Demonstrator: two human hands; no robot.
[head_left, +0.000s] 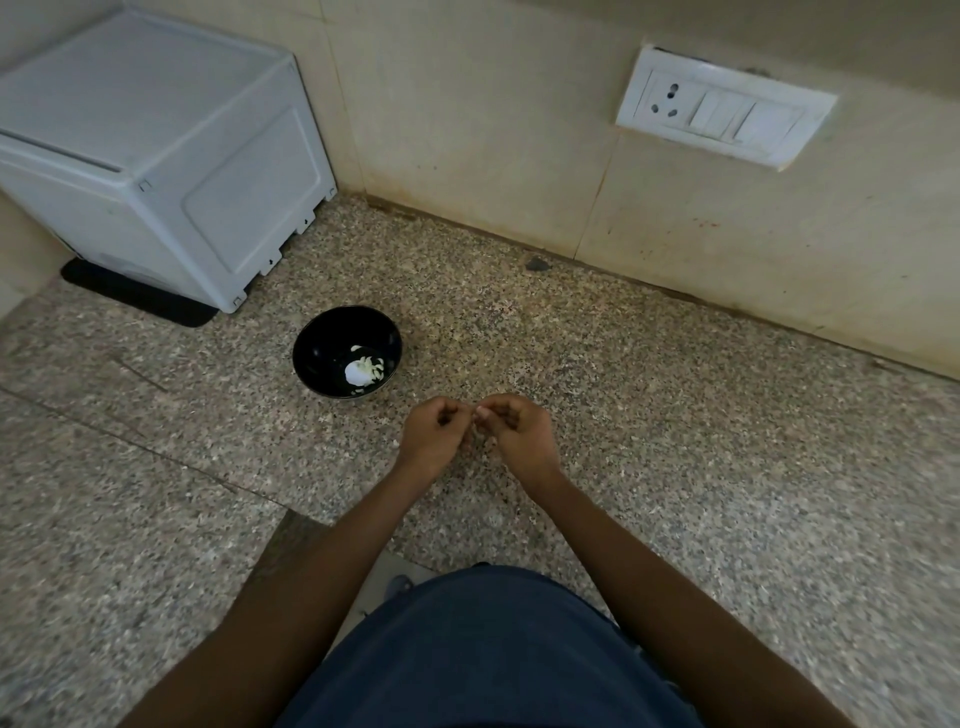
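Just right of the black round bowl (347, 358) & nearer the person, both hands hover close together over the speckled granite countertop (649, 415). The left hand (431, 436) has its fingers curled in tight, knuckles up; its tips are hidden, so can't tell whether it has hold of anything. The right hand (514, 431) is curled too, thumb & forefinger pinching a small pale piece (479, 413) at the spot where the two hands meet; it's too small to tell what it is. A tiny white scrap (396, 443) lies on the counter just beside the left hand, on the bowl's side. Inside the bowl sit white peeled bits (363, 370), low vs. the rim. Beyond the bowl to the left stands a white plastic box-shaped appliance (156, 156), near but apart. Well right of the bowl & higher, a white switch-and-socket plate (724, 106) sits on the beige tiled wall (467, 104).
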